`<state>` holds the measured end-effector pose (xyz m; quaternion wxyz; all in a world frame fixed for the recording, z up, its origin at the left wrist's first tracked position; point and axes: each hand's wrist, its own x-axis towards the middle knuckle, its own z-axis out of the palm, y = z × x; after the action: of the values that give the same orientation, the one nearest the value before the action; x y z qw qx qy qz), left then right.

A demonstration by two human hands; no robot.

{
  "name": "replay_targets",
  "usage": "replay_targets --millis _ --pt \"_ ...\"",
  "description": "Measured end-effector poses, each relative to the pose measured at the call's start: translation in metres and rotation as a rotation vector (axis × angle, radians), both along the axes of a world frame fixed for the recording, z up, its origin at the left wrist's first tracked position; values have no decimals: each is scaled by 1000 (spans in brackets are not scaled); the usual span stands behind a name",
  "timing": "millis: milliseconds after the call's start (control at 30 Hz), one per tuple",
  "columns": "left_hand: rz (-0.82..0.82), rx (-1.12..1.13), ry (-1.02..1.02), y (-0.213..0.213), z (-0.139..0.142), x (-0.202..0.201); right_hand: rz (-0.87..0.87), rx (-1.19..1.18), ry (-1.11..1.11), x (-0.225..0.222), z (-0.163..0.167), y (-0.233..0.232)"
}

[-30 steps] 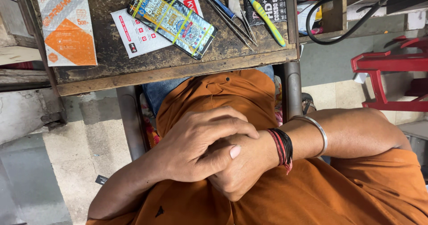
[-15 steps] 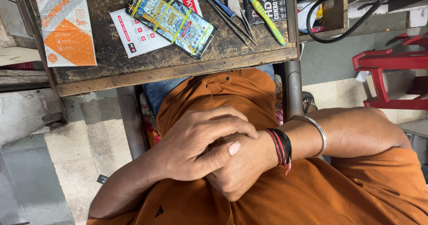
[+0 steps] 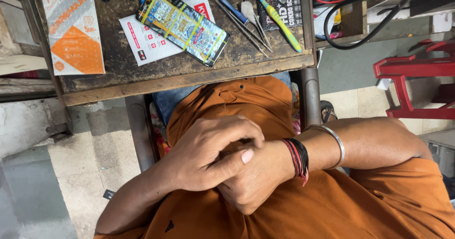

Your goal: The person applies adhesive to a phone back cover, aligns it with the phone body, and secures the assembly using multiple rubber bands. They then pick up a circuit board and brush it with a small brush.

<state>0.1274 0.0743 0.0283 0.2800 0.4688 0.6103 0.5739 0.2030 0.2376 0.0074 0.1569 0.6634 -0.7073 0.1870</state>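
My left hand [image 3: 204, 156] lies over my right hand [image 3: 251, 182], the two clasped together in my lap against my orange shirt [image 3: 246, 101], holding nothing; the left fingers [image 3: 237, 127] curl over the back of the right, and the left thumb [image 3: 237, 158] presses across its knuckles; on my right wrist sit a bundle of red and black threads [image 3: 297, 157] and, just beyond it, a thin silver bangle [image 3: 334, 142]; both forearms cross in front of my body, bare to the elbow; past my knees stands the worn wooden desk [image 3: 189, 78], its front edge close above my lap and a metal leg [image 3: 309, 97] dropping down beside me on the right; nearest to my hands on the desk is a phone [image 3: 182, 25] wrapped in a patterned film with yellow bands, lying slantwise on a white printed card [image 3: 147, 45]; well apart to the left lies an orange and white flat packet [image 3: 73, 28]; to the right of the phone rest thin metal tweezers [image 3: 249, 28], a blue-handled tool [image 3: 227, 2] and a yellow and teal toothbrush [image 3: 277, 18], the brush lying across a dark printed packet [image 3: 284, 11]; farther right, black and red cables [image 3: 365, 11] loop over a shelf, and a red plastic stool [image 3: 417, 78] stands on the tiled floor [image 3: 355, 101].
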Motion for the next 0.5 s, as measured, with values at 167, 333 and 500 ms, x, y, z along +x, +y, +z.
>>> replay_targets --millis 167,333,500 --pt "163 -30 -211 -14 -23 4 -45 -22 -81 -3 2 14" --pt "434 -184 -262 -49 -65 9 -249 -77 -210 -3 -7 51" --pt "699 -355 -305 -90 -108 18 -643 -142 -367 18 -32 91"
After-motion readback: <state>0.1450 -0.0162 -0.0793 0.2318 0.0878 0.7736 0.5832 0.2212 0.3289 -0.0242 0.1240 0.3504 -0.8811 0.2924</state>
